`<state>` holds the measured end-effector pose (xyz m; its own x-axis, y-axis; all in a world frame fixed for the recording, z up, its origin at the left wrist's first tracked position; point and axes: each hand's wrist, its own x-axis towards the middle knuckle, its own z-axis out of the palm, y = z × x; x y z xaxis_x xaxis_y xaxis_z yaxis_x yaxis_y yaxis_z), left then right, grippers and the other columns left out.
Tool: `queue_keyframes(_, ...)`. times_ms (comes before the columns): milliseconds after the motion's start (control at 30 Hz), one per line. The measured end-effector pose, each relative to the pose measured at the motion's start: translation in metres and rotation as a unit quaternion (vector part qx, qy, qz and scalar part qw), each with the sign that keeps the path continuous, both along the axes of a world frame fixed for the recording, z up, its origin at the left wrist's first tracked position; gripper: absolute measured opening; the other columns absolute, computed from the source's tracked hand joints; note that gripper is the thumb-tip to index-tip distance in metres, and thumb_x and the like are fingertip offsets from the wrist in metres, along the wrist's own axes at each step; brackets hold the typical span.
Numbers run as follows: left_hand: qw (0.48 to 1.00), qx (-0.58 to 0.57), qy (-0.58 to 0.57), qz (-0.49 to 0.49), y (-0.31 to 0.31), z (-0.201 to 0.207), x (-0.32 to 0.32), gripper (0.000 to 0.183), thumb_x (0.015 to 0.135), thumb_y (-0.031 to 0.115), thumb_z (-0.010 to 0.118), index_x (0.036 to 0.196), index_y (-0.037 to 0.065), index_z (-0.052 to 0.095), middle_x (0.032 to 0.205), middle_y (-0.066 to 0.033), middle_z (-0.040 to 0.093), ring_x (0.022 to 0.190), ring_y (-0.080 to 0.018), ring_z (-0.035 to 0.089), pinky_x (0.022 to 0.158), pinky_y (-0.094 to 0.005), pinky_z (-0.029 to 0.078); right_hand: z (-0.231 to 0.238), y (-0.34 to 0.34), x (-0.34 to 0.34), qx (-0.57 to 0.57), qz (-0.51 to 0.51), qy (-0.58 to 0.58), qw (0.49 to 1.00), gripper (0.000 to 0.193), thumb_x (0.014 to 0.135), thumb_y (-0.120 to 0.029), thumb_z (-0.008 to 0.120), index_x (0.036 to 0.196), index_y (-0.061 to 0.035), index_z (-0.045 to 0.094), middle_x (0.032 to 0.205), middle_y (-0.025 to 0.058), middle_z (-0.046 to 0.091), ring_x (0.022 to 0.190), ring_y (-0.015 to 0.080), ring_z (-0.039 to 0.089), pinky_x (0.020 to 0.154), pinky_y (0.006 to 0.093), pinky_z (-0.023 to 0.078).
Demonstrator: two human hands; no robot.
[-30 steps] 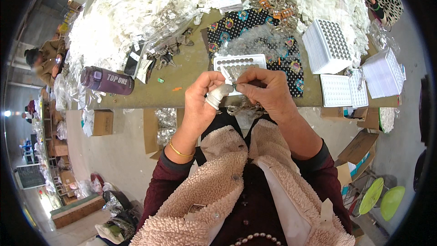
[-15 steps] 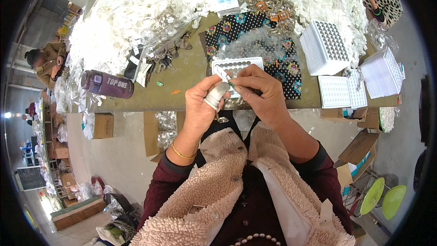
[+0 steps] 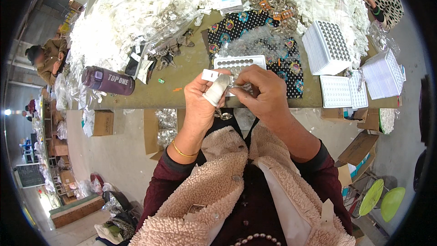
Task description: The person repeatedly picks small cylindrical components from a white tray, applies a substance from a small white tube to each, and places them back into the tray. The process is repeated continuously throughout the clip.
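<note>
My left hand (image 3: 200,100) is closed around a small white rectangular plastic piece (image 3: 209,75), which sticks out past the thumb. A whitish finger sleeve (image 3: 215,94) covers one of its fingers. Below that hand hang some shiny metal pieces (image 3: 223,115). My right hand (image 3: 266,92) meets it fingertip to fingertip, thumb and forefinger pinched; what lies between them is too small to make out. Just behind both hands is a white tray (image 3: 260,59) with round cells, partly covered by my fingers.
Heaps of white plastic pieces (image 3: 109,32) cover the table's far side. A purple bottle (image 3: 109,81) lies at left. Clear bags sit on a patterned dotted cloth (image 3: 296,75). Stacked white trays (image 3: 318,52) stand at right. Two people work at the far left and far right.
The white piece in my left hand has turned, its flat face now showing to the left. My right fingertips have shifted slightly down at the meeting point.
</note>
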<state>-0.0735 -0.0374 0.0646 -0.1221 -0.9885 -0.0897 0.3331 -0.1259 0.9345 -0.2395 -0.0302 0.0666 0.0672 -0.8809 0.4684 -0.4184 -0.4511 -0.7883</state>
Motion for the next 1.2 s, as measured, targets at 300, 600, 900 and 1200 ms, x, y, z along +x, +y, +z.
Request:
queue_keyframes(300, 0.997, 0.030, 0.064, -0.014, 0.001, 0.010, 0.004, 0.017, 0.095, 0.006, 0.059, 0.107, -0.005, 0.065, 0.067, -0.0004, 0.056, 0.049, -0.0033, 0.040, 0.044, -0.0192, 0.029, 0.003, 0.000, 0.006, 0.082, 0.024, -0.059, 0.995, 0.008, 0.074, -0.007, 0.072, 0.078, -0.0089, 0.065, 0.066, 0.0045, 0.065, 0.057, 0.0196, 0.063, 0.064, 0.0326, 0.047)
queue_keyframes(600, 0.992, 0.059, 0.107, -0.043, -0.001, 0.012, 0.004, 0.018, 0.094, 0.010, 0.061, 0.104, -0.005, 0.065, 0.063, -0.0005, 0.054, 0.044, -0.0035, 0.036, 0.041, -0.0210, 0.027, 0.005, 0.003, 0.003, 0.124, 0.063, -0.184, 0.973, 0.007, 0.080, 0.000, 0.072, 0.083, -0.0030, 0.067, 0.066, -0.0052, 0.060, 0.059, -0.0006, 0.047, 0.051, 0.0187, 0.035)
queue_keyframes(900, 0.998, 0.020, 0.052, -0.036, 0.000, 0.014, 0.002, 0.023, 0.092, 0.012, 0.067, 0.106, -0.006, 0.064, 0.073, -0.0062, 0.063, 0.044, -0.0026, 0.040, 0.040, -0.0181, 0.029, 0.010, -0.001, -0.008, 0.193, 0.106, -0.206, 0.954, 0.006, 0.080, 0.000, 0.072, 0.083, -0.0019, 0.068, 0.066, -0.0069, 0.058, 0.058, -0.0008, 0.043, 0.051, 0.0188, 0.032)
queue_keyframes(1200, 0.976, -0.154, -0.137, 0.067, 0.007, 0.009, -0.008, 0.021, 0.088, 0.011, 0.073, 0.105, 0.000, 0.068, 0.081, -0.0009, 0.065, 0.059, -0.0020, 0.051, 0.051, -0.0172, 0.037, 0.006, 0.001, -0.002, -0.037, -0.008, 0.000, 0.999, 0.016, 0.071, 0.000, 0.074, 0.077, -0.0110, 0.064, 0.053, -0.0050, 0.046, 0.047, 0.0088, 0.040, 0.069, 0.0275, 0.034)
